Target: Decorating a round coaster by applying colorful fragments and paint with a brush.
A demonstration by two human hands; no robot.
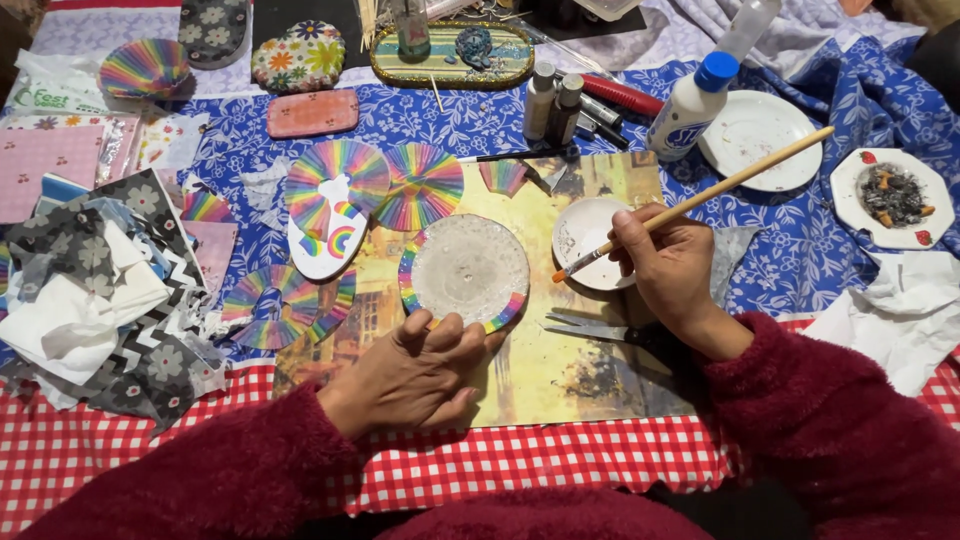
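My left hand (415, 372) rests on the table, its fingertips touching the near edge of a round disc (465, 272) with a rainbow-striped rim and a shiny clear middle. In my right hand (667, 268) is a long wooden paintbrush (740, 180), bristle tip down over a small white dish (582, 240). The disc lies on a yellowish printed sheet (560, 370). A pair of scissors (590, 326) lies just under my right wrist.
Rainbow paper fans (420, 185) and a rainbow cut-out (330, 235) lie left of the disc. A white glue bottle with a blue cap (690, 105), small bottles (555, 105), a white plate (755, 135) and a dish of scraps (892, 197) stand behind. Patterned paper scraps (100, 290) pile at left.
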